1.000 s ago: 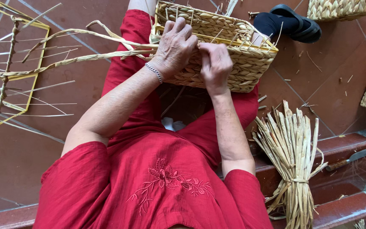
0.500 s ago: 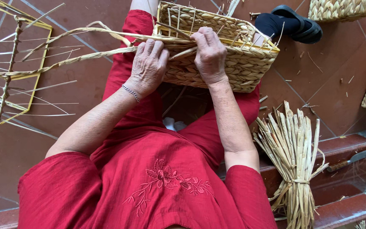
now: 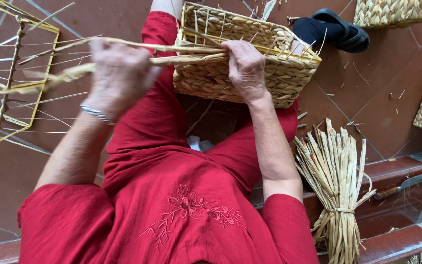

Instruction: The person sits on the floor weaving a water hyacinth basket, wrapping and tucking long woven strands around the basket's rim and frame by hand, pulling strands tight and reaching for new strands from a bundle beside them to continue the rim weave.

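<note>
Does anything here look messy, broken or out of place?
Little stands out. Short straw scraps lie scattered on the floor tiles, and loose strand ends poke up from the half-woven basket. Nothing looks damaged.

basket [image 3: 269,73] on lap, far centre | wire frame [image 3: 10,83] on floor, far left | straw bundle [image 3: 335,186] on step, near right | knife [image 3: 404,184] right of bundle | sandal [image 3: 340,29] far right
</note>
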Motion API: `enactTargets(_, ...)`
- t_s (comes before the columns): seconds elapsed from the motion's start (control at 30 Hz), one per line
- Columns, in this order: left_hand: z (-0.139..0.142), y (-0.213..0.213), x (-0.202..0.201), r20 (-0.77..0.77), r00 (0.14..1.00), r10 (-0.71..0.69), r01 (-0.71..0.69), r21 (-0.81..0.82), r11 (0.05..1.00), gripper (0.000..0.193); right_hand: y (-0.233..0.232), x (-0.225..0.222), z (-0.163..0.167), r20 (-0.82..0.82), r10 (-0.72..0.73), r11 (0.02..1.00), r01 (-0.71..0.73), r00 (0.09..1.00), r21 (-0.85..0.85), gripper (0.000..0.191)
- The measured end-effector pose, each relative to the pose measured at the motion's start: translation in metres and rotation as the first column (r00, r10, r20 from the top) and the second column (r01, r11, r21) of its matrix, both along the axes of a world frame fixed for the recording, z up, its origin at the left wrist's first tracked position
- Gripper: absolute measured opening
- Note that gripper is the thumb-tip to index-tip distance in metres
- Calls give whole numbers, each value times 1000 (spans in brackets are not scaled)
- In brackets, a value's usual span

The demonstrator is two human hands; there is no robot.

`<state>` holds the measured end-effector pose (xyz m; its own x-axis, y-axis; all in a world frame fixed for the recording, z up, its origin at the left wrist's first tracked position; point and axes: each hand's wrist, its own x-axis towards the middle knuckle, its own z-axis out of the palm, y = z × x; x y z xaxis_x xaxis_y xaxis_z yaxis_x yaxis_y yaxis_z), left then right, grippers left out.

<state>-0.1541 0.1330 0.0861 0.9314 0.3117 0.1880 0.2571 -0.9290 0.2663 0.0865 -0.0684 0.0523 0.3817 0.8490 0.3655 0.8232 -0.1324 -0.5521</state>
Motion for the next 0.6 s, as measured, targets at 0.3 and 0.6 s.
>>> enactTargets(0.3,5,-5,24,413,906,91,-262,379,887,34,0,1,7,-167,-25,999,21,986,-26,15)
enactTargets(0.6,-50,-62,108,231,966,-114,116,4,993,49,-2,2,6,-274,-33,998,18,961,-56,14)
